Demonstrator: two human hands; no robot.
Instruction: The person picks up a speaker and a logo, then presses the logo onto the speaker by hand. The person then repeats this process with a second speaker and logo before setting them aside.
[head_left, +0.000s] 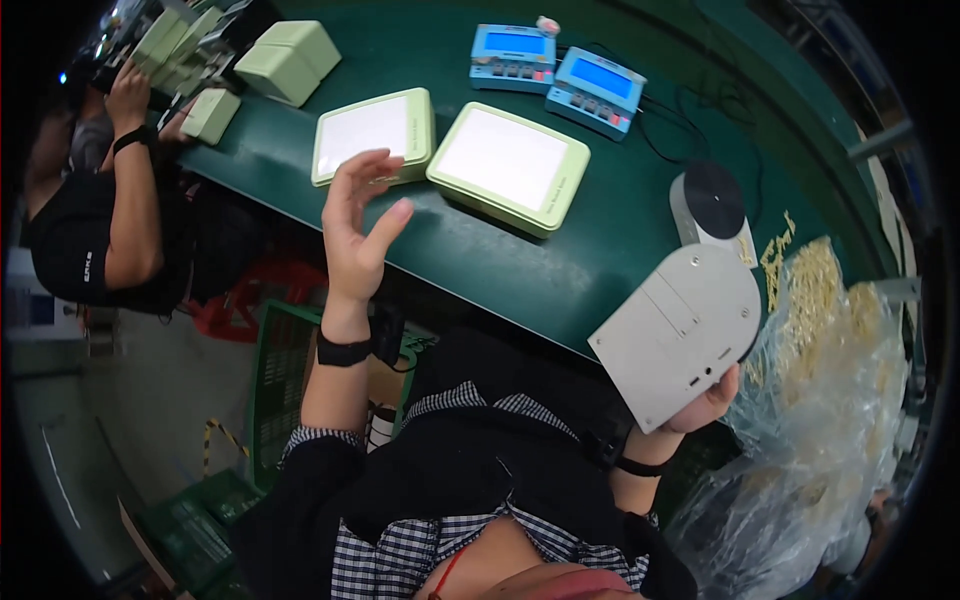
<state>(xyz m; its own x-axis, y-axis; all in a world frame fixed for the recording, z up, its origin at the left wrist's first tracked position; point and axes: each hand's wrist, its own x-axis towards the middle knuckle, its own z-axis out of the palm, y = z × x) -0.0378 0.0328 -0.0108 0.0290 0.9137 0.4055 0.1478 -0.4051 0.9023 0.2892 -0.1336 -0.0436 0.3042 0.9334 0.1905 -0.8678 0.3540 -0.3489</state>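
My right hand (712, 402) grips a light grey flat electronic device (680, 330) by its near edge, at the table's front right. One end of the device is rounded, and the face I see has corner screws, a panel seam and small ports. My left hand (357, 235) is raised empty, fingers apart and slightly curled, in front of a pale green box-shaped device with a white top (365, 135). I cannot tell whether its fingertips touch that device. A second pale green device with a white top (505, 165) lies just to the right.
Two blue meters with screens (512, 55) stand at the back of the green table (500, 275). Right of them sits a grey device with a black disc (713, 200). A clear bag of small yellowish parts (810, 310) spreads at the right. A co-worker's hand (128, 95) is near green boxes (290, 62).
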